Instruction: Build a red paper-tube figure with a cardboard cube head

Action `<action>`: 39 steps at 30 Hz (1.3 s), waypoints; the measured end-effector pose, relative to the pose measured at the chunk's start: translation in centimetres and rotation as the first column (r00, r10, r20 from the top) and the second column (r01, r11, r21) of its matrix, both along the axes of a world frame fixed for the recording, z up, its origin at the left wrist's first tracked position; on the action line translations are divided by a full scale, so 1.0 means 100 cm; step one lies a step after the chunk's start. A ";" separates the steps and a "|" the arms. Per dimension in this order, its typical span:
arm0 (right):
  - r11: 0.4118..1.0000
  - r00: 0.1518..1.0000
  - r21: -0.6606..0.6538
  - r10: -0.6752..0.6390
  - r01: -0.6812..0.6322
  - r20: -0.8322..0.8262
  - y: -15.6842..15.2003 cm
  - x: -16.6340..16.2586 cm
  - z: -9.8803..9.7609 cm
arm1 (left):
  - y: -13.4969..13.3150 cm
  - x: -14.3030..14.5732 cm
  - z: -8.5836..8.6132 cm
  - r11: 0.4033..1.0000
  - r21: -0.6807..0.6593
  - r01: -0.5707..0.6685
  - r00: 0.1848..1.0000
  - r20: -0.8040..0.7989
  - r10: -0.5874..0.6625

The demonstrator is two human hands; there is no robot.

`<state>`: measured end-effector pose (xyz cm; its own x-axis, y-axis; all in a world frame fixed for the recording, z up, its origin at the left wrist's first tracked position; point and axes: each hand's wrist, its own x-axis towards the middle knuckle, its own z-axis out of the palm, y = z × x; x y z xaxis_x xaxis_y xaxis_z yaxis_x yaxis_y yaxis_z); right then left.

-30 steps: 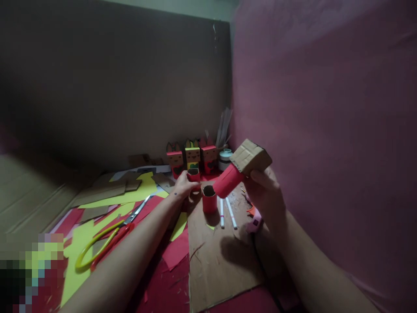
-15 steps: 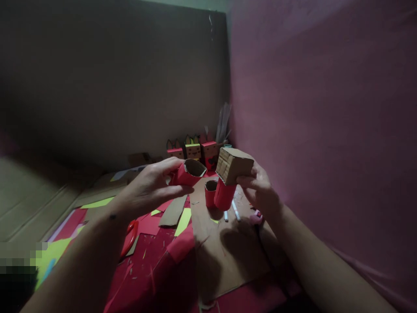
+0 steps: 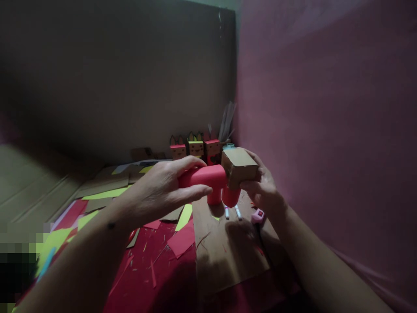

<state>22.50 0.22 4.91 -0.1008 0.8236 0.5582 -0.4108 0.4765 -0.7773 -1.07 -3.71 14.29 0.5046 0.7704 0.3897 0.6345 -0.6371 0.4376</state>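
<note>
My left hand (image 3: 169, 180) grips a red paper-covered tube (image 3: 206, 174), lying sideways between thumb and fingers. Its right end is close to a small brown cardboard box (image 3: 241, 161); whether they touch I cannot tell. The box is held at its right side by my right hand (image 3: 262, 184). Directly under the box shows a red rounded tube (image 3: 231, 198); whether it is joined to the box I cannot make out. Another red tube (image 3: 214, 198) stands on the cardboard board (image 3: 228, 265), partly hidden behind the tube in my left hand.
Several box-headed cardboard figures (image 3: 195, 148) with pointed ears stand at the back, near clear sticks (image 3: 227, 121). Two pale sticks (image 3: 238, 212) and a pink tool (image 3: 257, 216) with a dark cord lie on the board. Paper scraps (image 3: 182, 239) cover the red surface leftward.
My left hand has brought its tube rightward to the box and turned it, so its open end no longer shows. The box has tilted, showing more of its top. The view has shifted slightly.
</note>
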 end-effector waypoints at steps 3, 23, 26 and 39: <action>0.999 0.999 -0.011 0.041 -0.041 0.016 -0.002 0.000 0.000 | 0.001 0.004 0.002 0.999 -0.033 -0.020 0.999 0.035 0.021; 0.988 0.987 -0.004 0.151 -0.151 0.046 0.002 0.004 -0.005 | 0.000 0.010 0.003 0.968 -0.252 -0.009 0.992 0.117 0.040; 0.991 0.990 -0.016 0.135 -0.134 0.048 0.002 0.004 -0.005 | 0.002 0.011 0.000 0.971 -0.240 -0.008 0.987 0.156 0.047; 0.985 0.987 0.086 0.153 -0.148 -0.056 -0.001 0.007 0.000 | -0.004 0.016 -0.007 1.000 0.010 -0.007 0.984 0.179 0.005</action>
<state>23.15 0.13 4.94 -0.1837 0.7534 0.6313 -0.5287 0.4657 -0.7096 0.53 -4.07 13.56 0.4211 0.7687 0.4814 0.5508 -0.6384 0.5377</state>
